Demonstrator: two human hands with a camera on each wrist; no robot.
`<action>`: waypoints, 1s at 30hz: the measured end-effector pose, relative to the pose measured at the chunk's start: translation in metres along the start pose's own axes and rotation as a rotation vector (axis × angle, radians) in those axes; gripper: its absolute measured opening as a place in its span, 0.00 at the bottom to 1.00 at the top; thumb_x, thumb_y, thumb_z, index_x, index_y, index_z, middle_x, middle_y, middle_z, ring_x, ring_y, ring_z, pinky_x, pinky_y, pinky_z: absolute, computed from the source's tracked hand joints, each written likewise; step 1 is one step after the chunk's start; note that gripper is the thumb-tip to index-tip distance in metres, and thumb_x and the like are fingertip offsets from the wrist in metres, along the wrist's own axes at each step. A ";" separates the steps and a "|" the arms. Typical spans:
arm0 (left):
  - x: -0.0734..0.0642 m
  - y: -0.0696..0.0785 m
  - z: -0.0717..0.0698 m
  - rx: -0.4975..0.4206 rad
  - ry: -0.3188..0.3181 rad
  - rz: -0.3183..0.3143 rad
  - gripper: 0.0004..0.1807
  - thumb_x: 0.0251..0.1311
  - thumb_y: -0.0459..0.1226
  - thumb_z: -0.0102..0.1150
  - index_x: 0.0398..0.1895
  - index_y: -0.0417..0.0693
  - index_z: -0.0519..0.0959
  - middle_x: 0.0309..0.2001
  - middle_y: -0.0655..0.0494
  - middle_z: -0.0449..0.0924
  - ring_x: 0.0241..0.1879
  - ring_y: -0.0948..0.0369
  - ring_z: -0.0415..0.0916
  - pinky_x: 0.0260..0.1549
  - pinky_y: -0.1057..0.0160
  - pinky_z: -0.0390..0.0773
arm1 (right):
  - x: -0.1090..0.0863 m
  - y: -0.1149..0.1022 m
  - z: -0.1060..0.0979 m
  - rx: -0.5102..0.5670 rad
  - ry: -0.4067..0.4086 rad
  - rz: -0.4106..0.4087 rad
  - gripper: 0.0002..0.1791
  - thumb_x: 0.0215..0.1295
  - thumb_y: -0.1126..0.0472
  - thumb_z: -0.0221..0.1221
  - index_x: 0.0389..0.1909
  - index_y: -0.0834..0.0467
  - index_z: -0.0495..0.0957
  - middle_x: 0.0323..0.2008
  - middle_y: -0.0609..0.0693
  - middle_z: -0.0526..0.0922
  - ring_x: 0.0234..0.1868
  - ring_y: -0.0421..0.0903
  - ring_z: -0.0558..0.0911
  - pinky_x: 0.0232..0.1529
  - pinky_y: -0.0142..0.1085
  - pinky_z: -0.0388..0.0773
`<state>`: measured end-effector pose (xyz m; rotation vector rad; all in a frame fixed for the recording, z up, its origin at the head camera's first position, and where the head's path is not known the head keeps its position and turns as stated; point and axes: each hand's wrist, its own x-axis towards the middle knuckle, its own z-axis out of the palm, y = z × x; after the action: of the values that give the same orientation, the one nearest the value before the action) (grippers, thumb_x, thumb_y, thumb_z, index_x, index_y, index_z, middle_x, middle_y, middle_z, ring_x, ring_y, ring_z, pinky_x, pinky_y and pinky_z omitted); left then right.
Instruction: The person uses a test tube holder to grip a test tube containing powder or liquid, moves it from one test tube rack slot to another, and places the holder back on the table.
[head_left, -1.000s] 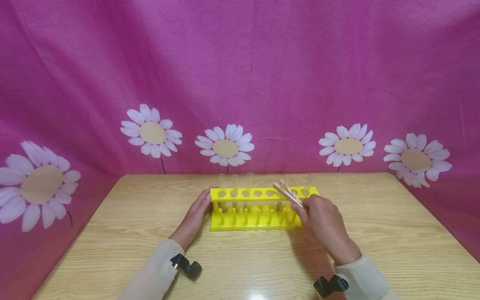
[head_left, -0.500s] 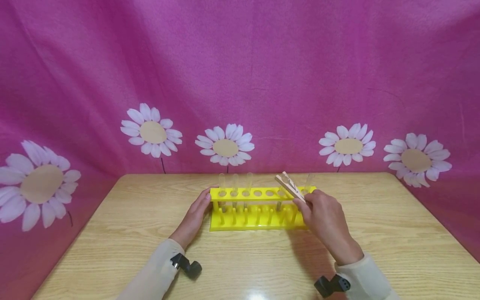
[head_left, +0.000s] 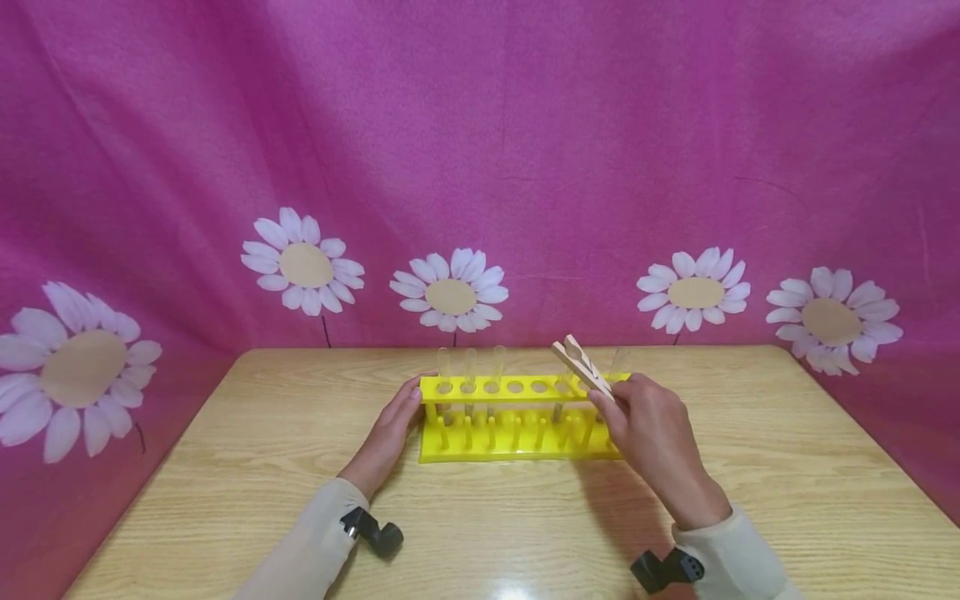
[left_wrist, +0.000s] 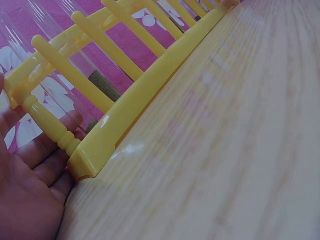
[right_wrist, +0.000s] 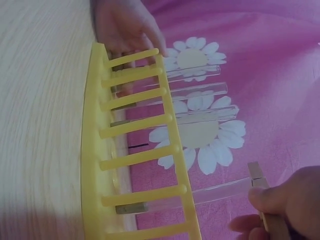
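Note:
My left hand [head_left: 386, 433] grips the left end of a yellow test tube rack [head_left: 517, 455]. In the left wrist view, its fingers lie behind the end post [left_wrist: 47, 120]. My right hand [head_left: 654, 437] holds a wooden test tube clamp [head_left: 587, 375] above the rack's right half, jaws pointing up and left. In the right wrist view, the clamp [right_wrist: 272, 222] is at the top of a clear test tube [right_wrist: 220, 192]. That tube leans in the rack, with dark material [right_wrist: 132, 208] in its bottom.
Three more glass test tubes, one of them a clear tube [head_left: 471, 362], stand in the left holes. Another tube [head_left: 620, 360] stands at the right end, partly behind my right hand. The wooden table [head_left: 480, 517] ends at a pink flowered cloth [head_left: 570, 167].
My right hand has shifted slightly right and the clamp has risen, its tips now higher over the rack. My left hand and the rack have stayed in place.

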<state>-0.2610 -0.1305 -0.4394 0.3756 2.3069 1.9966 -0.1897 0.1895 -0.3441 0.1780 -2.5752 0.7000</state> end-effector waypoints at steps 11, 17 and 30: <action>0.001 -0.001 0.000 -0.008 -0.007 0.015 0.28 0.72 0.59 0.34 0.70 0.63 0.62 0.72 0.60 0.58 0.72 0.60 0.51 0.72 0.55 0.52 | 0.000 0.000 -0.002 0.005 0.091 -0.064 0.11 0.58 0.59 0.68 0.27 0.65 0.83 0.19 0.50 0.70 0.18 0.44 0.65 0.16 0.32 0.62; 0.001 -0.002 0.000 -0.009 -0.004 0.009 0.29 0.73 0.58 0.34 0.71 0.59 0.62 0.72 0.59 0.58 0.72 0.59 0.52 0.71 0.54 0.52 | 0.001 0.002 -0.003 -0.005 0.125 -0.060 0.12 0.58 0.59 0.68 0.28 0.66 0.82 0.22 0.51 0.72 0.19 0.45 0.66 0.15 0.31 0.64; 0.000 0.000 -0.001 -0.029 -0.014 0.014 0.27 0.74 0.55 0.34 0.70 0.57 0.61 0.72 0.55 0.57 0.72 0.57 0.51 0.71 0.53 0.52 | 0.001 0.001 -0.009 0.004 0.133 -0.051 0.12 0.58 0.59 0.68 0.31 0.66 0.82 0.26 0.53 0.74 0.22 0.46 0.68 0.15 0.31 0.65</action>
<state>-0.2612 -0.1316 -0.4395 0.4043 2.2708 2.0242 -0.1873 0.1951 -0.3369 0.1909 -2.4345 0.6752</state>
